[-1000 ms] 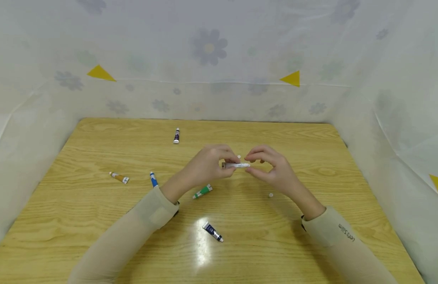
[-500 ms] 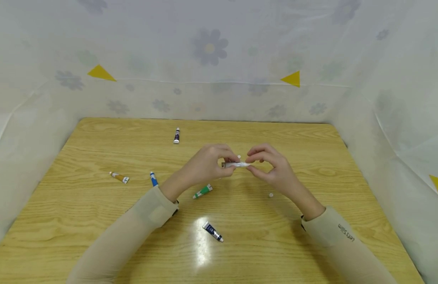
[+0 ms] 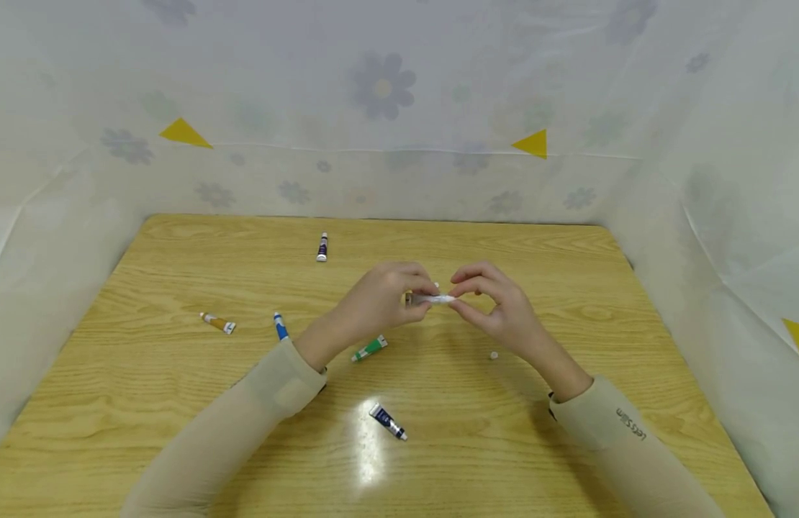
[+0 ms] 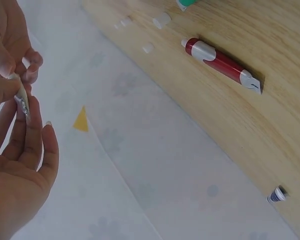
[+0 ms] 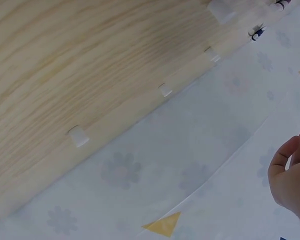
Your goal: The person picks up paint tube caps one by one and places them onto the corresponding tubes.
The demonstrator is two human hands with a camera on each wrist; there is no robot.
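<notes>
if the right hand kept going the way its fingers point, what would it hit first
The right hand points left along the small tube it pinches, so it would likely meet the left hand gripping the other end; exact depth is unclear.

**Left wrist view: hand on small tube, red tube on table**

Left hand [image 4: 15, 170] pinches a small silvery paint tube [image 4: 22, 97] between thumb and fingers at frame left. Red-and-white paint tube [image 4: 223, 66] lies on the light wooden table [image 4: 270, 115]. Three small white caps [image 4: 161, 20] sit near it. Dark blue tube end [image 4: 277, 194] lies near the table edge.
</notes>
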